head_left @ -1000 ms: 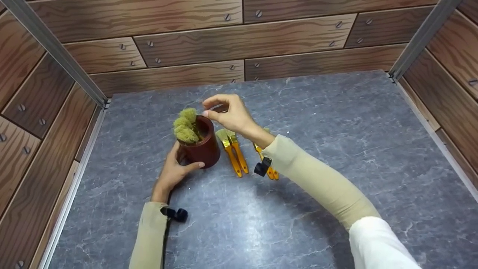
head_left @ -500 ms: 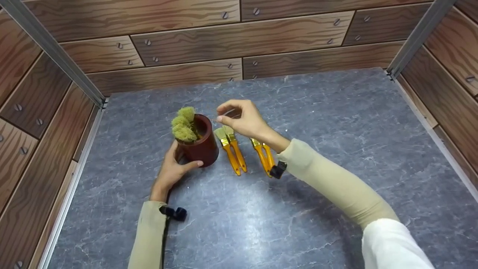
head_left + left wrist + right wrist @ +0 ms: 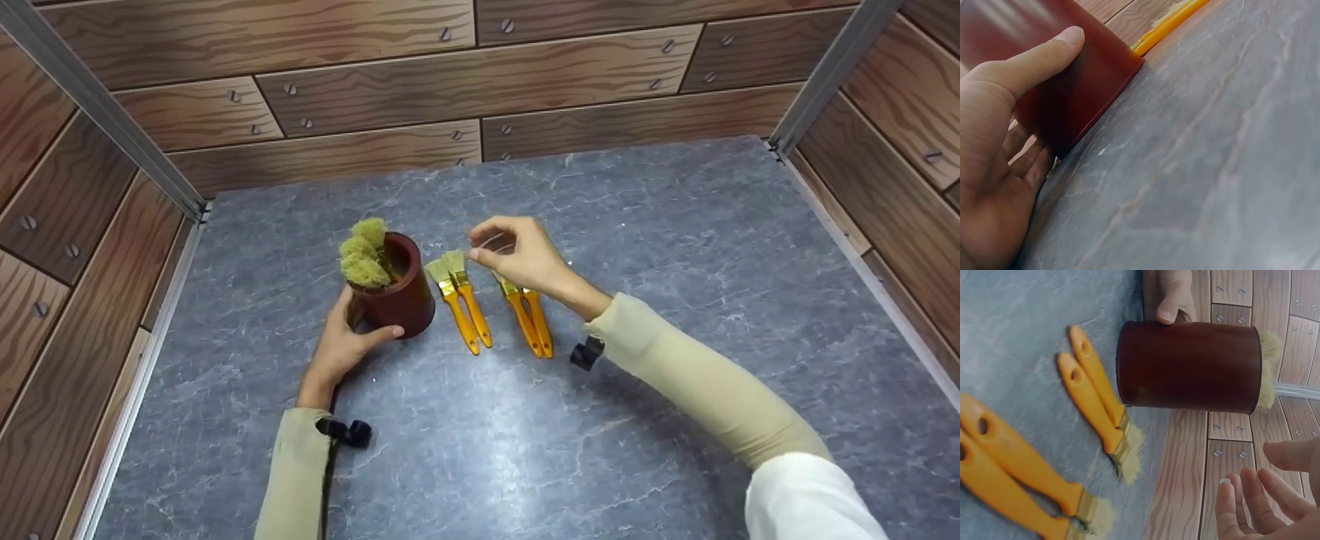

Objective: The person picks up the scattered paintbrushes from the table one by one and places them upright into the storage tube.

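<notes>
Cup (image 3: 401, 302) in left grip (image 3: 341, 347); brushes (image 3: 458, 316) beside

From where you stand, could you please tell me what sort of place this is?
It looks like a small staged work booth: a marbled grey tabletop walled on three visible sides by wood-patterned panels, with metal posts at the far corners.
</notes>
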Tool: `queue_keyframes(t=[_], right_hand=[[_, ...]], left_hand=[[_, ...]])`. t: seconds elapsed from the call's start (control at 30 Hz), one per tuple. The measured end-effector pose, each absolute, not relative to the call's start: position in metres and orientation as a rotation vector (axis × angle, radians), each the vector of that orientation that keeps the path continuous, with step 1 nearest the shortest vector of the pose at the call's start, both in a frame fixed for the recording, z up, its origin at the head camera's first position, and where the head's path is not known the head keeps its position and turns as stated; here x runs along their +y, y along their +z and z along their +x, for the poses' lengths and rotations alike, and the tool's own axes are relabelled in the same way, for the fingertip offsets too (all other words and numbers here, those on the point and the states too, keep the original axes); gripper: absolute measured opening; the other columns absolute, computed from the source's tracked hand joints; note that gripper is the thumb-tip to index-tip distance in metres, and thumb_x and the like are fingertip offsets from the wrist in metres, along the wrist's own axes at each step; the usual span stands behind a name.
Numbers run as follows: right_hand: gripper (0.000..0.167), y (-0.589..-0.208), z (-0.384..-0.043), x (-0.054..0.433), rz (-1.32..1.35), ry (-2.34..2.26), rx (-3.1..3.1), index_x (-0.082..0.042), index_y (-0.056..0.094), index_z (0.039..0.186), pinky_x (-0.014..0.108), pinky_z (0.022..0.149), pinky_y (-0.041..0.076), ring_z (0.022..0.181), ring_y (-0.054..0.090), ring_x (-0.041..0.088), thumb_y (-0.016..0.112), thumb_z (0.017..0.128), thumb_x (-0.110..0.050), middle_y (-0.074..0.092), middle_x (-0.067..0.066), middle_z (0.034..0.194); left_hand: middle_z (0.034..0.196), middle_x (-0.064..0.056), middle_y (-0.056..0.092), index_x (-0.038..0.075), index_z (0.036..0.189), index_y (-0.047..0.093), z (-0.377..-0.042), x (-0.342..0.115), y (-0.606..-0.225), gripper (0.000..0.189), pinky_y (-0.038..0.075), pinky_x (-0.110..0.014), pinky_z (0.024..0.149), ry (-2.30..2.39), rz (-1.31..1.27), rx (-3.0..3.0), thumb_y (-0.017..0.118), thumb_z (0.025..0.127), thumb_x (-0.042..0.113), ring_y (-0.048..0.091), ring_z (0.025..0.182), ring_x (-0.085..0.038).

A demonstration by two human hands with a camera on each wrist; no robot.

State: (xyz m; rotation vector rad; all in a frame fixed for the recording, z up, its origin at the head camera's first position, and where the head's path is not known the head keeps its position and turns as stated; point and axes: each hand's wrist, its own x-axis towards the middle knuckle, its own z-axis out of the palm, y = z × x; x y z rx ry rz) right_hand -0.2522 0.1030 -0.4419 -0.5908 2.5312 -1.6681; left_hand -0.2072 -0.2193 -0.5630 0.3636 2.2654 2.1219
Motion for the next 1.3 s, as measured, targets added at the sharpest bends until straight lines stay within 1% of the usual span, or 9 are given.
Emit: queue_keyframes(t=[0.23,0.4,0.53,0.67,0.8,0.93,1.1,1.3], right_hand=[[0.024,-0.452,-0.245,0.119,-0.57,-1.605,2.575,-0.002,0.077,0.118,0.047,0.097,0.061,0.103,0.075,0.032,0.08,0.096,-0.01,0.077,0.016,0.115],[0.025,-0.463,-0.241,0.131,-0.57,-1.56,2.604,0.0,0.077,0.119,0.049,0.094,0.062,0.102,0.075,0.034,0.08,0.096,-0.011,0.077,0.018,0.115],[0.027,-0.473,-0.238,0.141,-0.559,-1.511,2.627,0.003,0.076,0.119,0.049,0.094,0.063,0.101,0.075,0.036,0.079,0.096,-0.009,0.077,0.019,0.115],[0.029,-0.485,-0.236,0.149,-0.543,-1.509,2.615,0.008,0.075,0.119,0.05,0.093,0.063,0.1,0.075,0.039,0.08,0.093,-0.005,0.076,0.024,0.114],[0.028,-0.495,-0.235,0.156,-0.534,-1.519,2.623,0.009,0.075,0.116,0.049,0.09,0.064,0.097,0.076,0.039,0.081,0.091,-0.002,0.077,0.025,0.109],[0.025,-0.503,-0.233,0.162,-0.514,-1.493,2.635,0.009,0.076,0.111,0.044,0.085,0.066,0.093,0.077,0.037,0.082,0.088,-0.001,0.078,0.023,0.103],[0.022,-0.512,-0.23,0.167,-0.47,-1.426,2.643,0.006,0.076,0.107,0.036,0.08,0.066,0.087,0.077,0.03,0.083,0.087,-0.001,0.079,0.018,0.097],[0.027,-0.517,-0.229,0.173,-0.397,-1.346,2.669,0.003,0.078,0.106,0.038,0.08,0.065,0.083,0.075,0.025,0.089,0.084,-0.007,0.079,0.016,0.096]], left_hand=[[0.159,-0.001,0.055,0.031,0.165,0.039,-0.207,-0.22,-0.564,0.103,0.048,-0.03,0.118,2.119,0.366,2.267,0.094,0.081,0.005,0.054,0.145,-0.023],[0.157,0.001,0.057,0.032,0.163,0.041,-0.206,-0.218,-0.564,0.102,0.048,-0.031,0.118,2.123,0.34,2.258,0.095,0.08,0.006,0.055,0.144,-0.021],[0.156,0.002,0.058,0.031,0.163,0.042,-0.206,-0.218,-0.563,0.101,0.048,-0.031,0.118,2.122,0.341,2.262,0.095,0.08,0.007,0.056,0.143,-0.02],[0.155,0.002,0.059,0.031,0.162,0.043,-0.206,-0.218,-0.563,0.1,0.048,-0.032,0.118,2.123,0.344,2.265,0.096,0.08,0.008,0.057,0.143,-0.02],[0.156,0.002,0.058,0.032,0.162,0.043,-0.206,-0.219,-0.564,0.1,0.048,-0.031,0.118,2.127,0.345,2.259,0.096,0.08,0.008,0.056,0.144,-0.02],[0.157,-0.001,0.057,0.03,0.163,0.042,-0.207,-0.218,-0.564,0.101,0.048,-0.031,0.118,2.134,0.355,2.253,0.095,0.081,0.006,0.055,0.145,-0.023],[0.157,-0.002,0.057,0.029,0.163,0.042,-0.207,-0.218,-0.564,0.1,0.048,-0.031,0.118,2.134,0.366,2.251,0.094,0.081,0.005,0.055,0.145,-0.023],[0.158,0.0,0.056,0.03,0.163,0.042,-0.207,-0.22,-0.564,0.099,0.047,-0.03,0.119,2.12,0.378,2.265,0.094,0.082,0.006,0.053,0.146,-0.021]])
